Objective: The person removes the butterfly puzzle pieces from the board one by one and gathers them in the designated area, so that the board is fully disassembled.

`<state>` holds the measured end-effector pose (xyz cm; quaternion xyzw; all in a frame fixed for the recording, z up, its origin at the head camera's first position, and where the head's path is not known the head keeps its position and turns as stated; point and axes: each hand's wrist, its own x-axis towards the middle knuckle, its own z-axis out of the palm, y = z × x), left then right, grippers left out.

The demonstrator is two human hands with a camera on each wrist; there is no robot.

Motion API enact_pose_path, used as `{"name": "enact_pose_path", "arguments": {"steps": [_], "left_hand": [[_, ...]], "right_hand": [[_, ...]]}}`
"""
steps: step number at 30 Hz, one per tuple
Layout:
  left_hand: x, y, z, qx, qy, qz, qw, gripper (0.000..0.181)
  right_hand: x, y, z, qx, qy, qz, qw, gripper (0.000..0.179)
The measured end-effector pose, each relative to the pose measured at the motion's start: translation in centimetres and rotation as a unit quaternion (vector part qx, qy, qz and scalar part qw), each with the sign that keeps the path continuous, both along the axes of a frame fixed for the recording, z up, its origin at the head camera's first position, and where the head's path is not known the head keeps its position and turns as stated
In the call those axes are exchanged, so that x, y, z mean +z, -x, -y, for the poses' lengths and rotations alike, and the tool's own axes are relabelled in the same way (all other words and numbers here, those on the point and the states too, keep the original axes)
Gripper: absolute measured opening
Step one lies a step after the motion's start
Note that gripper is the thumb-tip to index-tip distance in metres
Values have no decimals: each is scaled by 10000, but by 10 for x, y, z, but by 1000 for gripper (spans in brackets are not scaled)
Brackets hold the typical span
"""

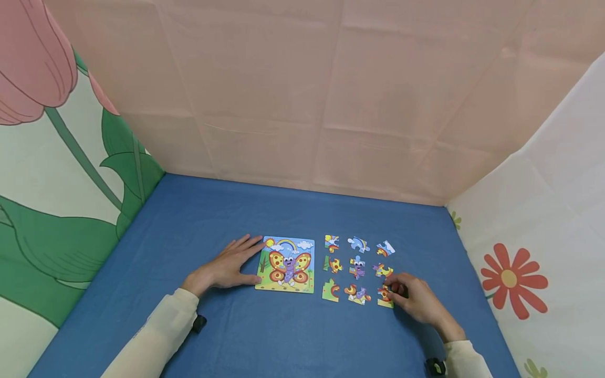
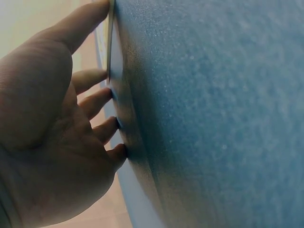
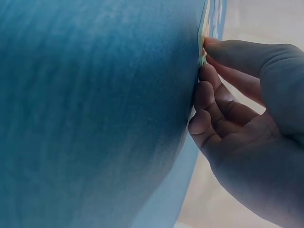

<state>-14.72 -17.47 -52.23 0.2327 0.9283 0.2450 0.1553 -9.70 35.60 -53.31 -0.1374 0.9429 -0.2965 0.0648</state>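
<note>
A square butterfly picture board (image 1: 285,265) lies flat on the blue table. My left hand (image 1: 230,266) rests at its left side, fingers spread, with index finger and thumb touching its edge. In the left wrist view the left hand (image 2: 61,109) has its fingertips down on the cloth. To the right of the board, several jigsaw pieces lie apart in rows. My right hand (image 1: 420,299) pinches the lower right jigsaw piece (image 1: 384,300) between thumb and fingers, at table level. In the right wrist view the right hand (image 3: 237,95) has its other fingers curled against the cloth.
Other jigsaw pieces lie close by, among them a purple-faced one (image 1: 357,268), a blue cloud one (image 1: 358,244) and a green corner one (image 1: 330,290). A beige cloth wall (image 1: 302,105) stands behind the blue table (image 1: 264,336), with flower-printed walls at both sides.
</note>
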Motion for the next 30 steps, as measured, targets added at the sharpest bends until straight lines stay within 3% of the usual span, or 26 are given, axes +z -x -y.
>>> {"name": "enact_pose_path", "arguments": {"steps": [17,24,30], "left_hand": [[0,-1,0,293,31,-291,9991,101],[-2,-7,1,225,132,-855,9960,90],[0,-8,4,323,13,-1314,9908,83]], "right_hand": [[7,4,1,123,-24,-300,9995,9],[12,10,-2,-165,33,-1082,9940,11],[12,19,-5,-150,-76,-2089,9778,21]]}}
